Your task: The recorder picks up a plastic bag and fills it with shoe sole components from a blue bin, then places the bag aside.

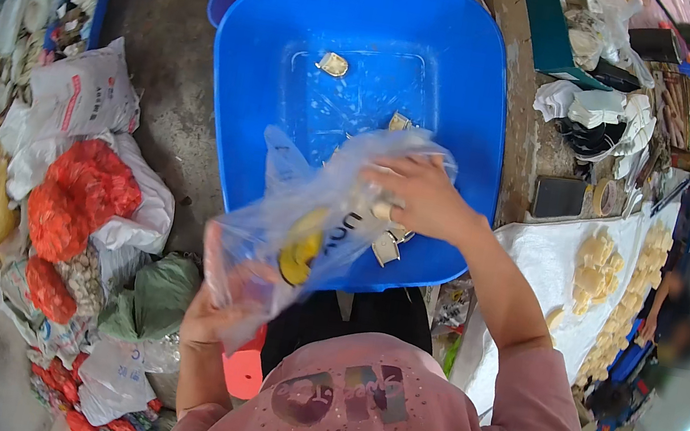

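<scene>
A clear plastic bag point(337, 205) with black and yellow print stretches slantwise over the near part of a large blue plastic tub point(231, 80). My left hand point(228, 301) grips the bag's lower end, its fingers seen through the film. At the other end my right hand point(421, 193) is closed on the bag, fingers bent over it. Close under those fingers is a small cream-coloured piece point(383, 210); whether they hold it too is unclear. Several cream pieces with metallic edges lie in the tub, one piece point(333, 64) farther off, another piece point(386, 247) by its near wall.
On my left stand white woven sacks point(89, 94), red mesh bags point(87, 188) and a green bag point(156, 298). To the right, cream pieces point(597, 264) lie in groups on a white sheet point(494, 329), near a dark phone-like slab point(558, 198) and a tape roll point(605, 197). Another person point(677, 313) is far right.
</scene>
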`<action>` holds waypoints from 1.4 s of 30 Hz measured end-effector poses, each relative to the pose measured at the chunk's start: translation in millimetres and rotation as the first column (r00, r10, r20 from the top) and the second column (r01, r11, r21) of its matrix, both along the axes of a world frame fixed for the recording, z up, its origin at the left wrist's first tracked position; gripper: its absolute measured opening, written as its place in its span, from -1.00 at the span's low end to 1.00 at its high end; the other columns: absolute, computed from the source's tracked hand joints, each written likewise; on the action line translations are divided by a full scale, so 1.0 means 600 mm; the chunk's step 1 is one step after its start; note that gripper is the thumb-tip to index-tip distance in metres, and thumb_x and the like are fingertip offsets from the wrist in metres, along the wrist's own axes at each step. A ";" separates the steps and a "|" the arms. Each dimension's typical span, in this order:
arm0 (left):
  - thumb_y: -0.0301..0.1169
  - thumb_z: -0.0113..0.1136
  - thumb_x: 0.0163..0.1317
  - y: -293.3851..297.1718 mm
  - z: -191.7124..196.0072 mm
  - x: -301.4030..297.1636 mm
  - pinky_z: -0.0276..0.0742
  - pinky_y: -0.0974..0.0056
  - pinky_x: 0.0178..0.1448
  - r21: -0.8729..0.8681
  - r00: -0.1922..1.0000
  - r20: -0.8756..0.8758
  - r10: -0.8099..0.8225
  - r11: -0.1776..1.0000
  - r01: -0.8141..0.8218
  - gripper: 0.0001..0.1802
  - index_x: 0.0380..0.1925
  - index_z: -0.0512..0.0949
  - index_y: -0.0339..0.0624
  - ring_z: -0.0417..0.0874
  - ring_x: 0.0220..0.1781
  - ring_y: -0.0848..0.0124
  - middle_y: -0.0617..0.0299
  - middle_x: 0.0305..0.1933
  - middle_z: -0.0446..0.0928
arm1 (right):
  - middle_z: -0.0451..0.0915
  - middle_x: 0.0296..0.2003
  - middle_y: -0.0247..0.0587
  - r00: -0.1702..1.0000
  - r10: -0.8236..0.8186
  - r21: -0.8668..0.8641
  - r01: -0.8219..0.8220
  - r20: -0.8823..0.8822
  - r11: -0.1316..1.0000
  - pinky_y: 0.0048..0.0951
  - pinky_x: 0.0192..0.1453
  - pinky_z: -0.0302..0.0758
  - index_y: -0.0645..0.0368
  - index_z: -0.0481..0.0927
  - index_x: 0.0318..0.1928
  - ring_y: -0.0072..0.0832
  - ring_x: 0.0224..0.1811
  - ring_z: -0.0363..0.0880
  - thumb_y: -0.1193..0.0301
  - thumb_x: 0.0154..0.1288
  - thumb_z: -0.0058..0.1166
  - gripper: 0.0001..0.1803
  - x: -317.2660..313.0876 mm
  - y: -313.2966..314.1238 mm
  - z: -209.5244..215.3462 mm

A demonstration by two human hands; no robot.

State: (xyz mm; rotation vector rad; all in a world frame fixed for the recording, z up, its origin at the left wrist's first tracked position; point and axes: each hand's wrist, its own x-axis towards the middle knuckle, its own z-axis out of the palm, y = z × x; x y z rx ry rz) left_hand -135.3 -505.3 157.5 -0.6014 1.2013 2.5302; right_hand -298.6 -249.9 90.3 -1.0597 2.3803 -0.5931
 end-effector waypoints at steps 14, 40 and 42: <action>-0.55 0.11 -0.02 -0.113 -0.216 -0.150 0.58 0.31 -0.39 -0.029 0.943 0.309 0.120 0.993 -0.117 -0.26 0.22 0.07 -0.17 0.59 -0.32 0.21 -0.10 -0.04 0.38 | -0.23 0.31 0.02 0.683 -0.669 0.625 0.393 0.293 0.674 -0.08 0.33 0.03 -0.18 0.21 0.23 0.16 0.26 -0.04 0.21 -0.24 0.32 -0.10 -0.046 -0.017 -0.225; -0.70 0.10 -0.21 0.019 -0.274 -0.216 0.37 0.24 0.07 -0.060 0.937 0.344 0.064 0.997 -0.046 -0.16 0.20 0.13 -0.20 0.43 0.02 0.27 0.11 -0.01 0.38 | 0.45 -0.01 -0.05 -0.305 0.645 0.302 0.946 0.701 0.119 0.17 0.11 0.29 0.18 0.38 0.04 -0.10 0.04 0.42 0.14 0.06 0.00 -0.44 -0.062 -0.089 -0.285; -0.70 0.11 -0.22 0.016 -0.269 -0.214 0.36 0.25 0.08 -0.090 0.933 0.348 0.090 0.994 -0.062 -0.16 0.21 0.12 -0.20 0.42 0.02 0.28 0.13 -0.01 0.38 | 0.47 -0.03 -0.07 -0.397 0.591 0.367 0.913 0.702 0.177 0.13 0.10 0.30 0.13 0.37 0.07 -0.12 0.02 0.44 0.14 0.10 -0.02 -0.46 -0.079 -0.114 -0.281</action>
